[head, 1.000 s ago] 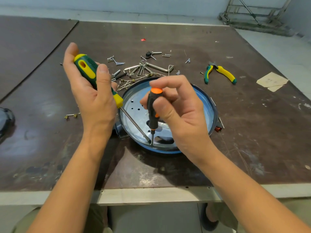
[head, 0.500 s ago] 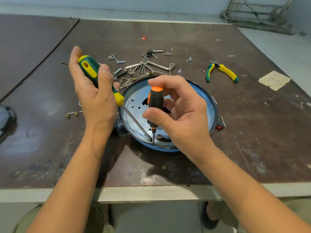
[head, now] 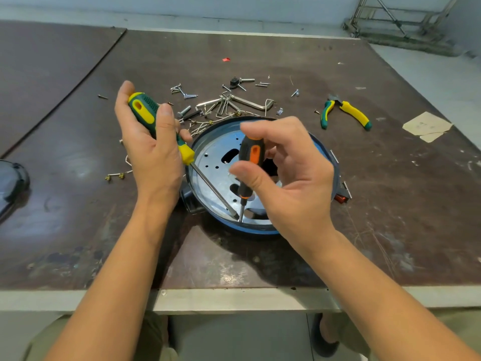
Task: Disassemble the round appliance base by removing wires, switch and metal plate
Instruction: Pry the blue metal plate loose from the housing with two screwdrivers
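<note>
The round appliance base (head: 322,152), blue-rimmed, lies on the brown table with a perforated metal plate (head: 216,157) inside it. My left hand (head: 153,149) grips a green and yellow screwdriver (head: 145,110); its long shaft slants down to the plate's near edge. My right hand (head: 289,178) pinches a black and orange screwdriver (head: 248,162) between thumb and fingers, held upright, its tip beside the other tip at the near rim. A red switch (head: 341,198) shows at the base's right side. My right hand hides much of the plate.
Loose screws, hex keys and wire pieces (head: 226,105) lie scattered behind the base. Green and yellow pliers (head: 346,112) rest at the right, with a paper scrap (head: 426,126) beyond. A dark round part (head: 11,183) sits at the left edge. The table's front edge (head: 234,298) is close to me.
My right hand's fingers have shifted round the orange screwdriver's handle, turning it so its orange stripe faces me. The left hand and its screwdriver stay nearly still.
</note>
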